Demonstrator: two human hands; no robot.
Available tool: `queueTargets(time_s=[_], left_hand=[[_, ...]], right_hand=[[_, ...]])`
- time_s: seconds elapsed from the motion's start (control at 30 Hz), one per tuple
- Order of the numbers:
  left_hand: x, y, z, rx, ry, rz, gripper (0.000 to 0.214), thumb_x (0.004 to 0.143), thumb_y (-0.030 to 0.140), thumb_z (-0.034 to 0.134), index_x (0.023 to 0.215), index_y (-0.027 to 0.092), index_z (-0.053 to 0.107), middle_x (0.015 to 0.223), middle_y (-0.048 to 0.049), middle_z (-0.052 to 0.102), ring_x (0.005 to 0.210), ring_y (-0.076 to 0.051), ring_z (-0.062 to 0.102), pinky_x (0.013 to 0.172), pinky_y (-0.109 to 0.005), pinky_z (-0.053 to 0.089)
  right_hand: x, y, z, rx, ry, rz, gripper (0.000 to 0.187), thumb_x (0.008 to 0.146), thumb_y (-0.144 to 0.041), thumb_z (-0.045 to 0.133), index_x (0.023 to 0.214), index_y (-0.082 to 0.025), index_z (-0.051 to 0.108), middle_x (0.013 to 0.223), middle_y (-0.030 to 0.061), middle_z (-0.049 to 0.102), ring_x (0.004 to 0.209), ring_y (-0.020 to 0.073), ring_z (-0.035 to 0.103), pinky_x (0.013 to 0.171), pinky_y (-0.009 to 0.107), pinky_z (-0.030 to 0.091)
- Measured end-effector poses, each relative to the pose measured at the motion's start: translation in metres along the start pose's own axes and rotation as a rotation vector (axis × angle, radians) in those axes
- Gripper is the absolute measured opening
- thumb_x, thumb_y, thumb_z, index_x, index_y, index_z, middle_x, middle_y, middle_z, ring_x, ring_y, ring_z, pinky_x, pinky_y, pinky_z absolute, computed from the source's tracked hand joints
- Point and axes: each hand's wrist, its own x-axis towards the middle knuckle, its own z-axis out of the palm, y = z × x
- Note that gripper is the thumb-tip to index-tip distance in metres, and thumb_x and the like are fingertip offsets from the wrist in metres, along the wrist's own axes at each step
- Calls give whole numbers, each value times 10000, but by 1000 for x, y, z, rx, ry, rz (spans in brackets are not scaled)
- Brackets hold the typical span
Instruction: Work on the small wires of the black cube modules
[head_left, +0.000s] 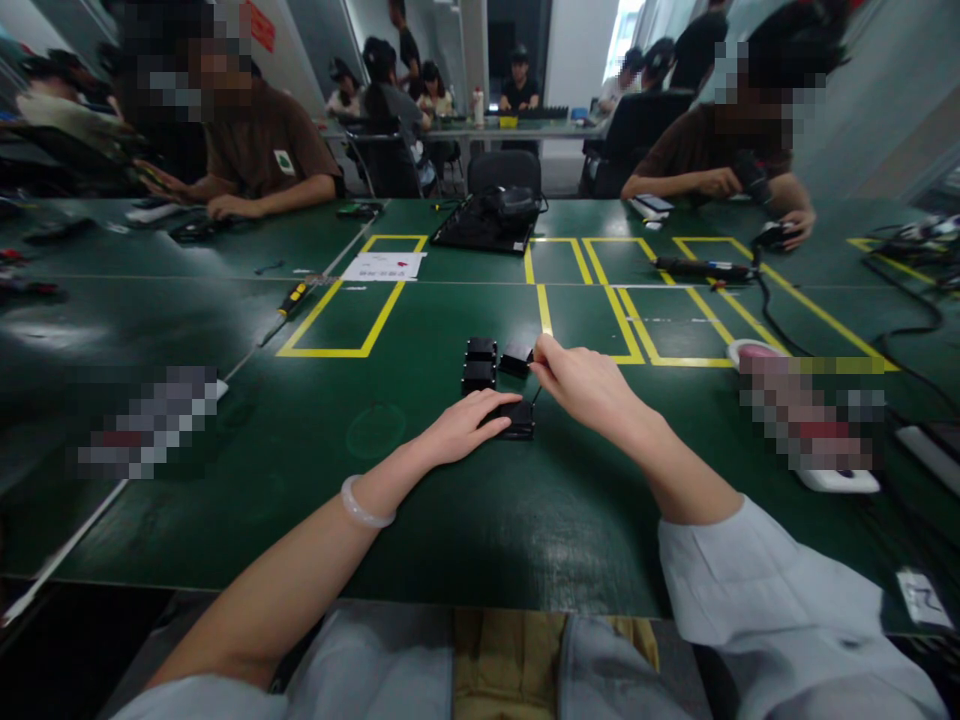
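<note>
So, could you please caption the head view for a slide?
Left hand on a black block, right hand holding a thin tool.

No text can be read with certainty: the characters on the white sheet toward the desk's far edge and the mark on the white label near its right front corner are indistinct.

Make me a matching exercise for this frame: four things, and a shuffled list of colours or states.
1. Left hand
2. Right hand
3. Bracelet
4. Screwdriver

A. Yellow and black
B. Pinching a thin dark rod
C. Pale and ring-shaped
D. Touching a black block

Pairs: 1-D, 2-B, 3-C, 4-A
</note>
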Motion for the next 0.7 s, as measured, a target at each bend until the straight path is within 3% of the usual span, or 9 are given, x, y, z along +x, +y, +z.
queueTargets(time_s=[0.27,0.5,0.7], left_hand=[[0,-1,1,-10,8,2,402,1009,405,388,1379,268,468,1263,-62,579,1153,-234,534,1013,-382,409],[0,-1,1,2,12,13,405,1011,408,385,1375,251,471,1277,-66,570,1161,-232,529,1022,-376,402],[0,0,1,-5,6,-5,412,1009,418,384,1382,263,464,1264,-65,577,1158,-236,528,1012,-383,410]], right_hand=[[-3,-2,-3,22,8,-25,301,957,-284,271,1122,-191,506,818,57,677,595,145,523,547,283,206],[-1,-2,-2,-14,-21,-23,317,973,-392,299,1066,-199,532,813,67,681,632,162,556,526,279,197],[-1,-2,-1,12,-7,-15,328,970,-319,260,1132,-189,514,802,63,678,592,147,527,547,283,202]])
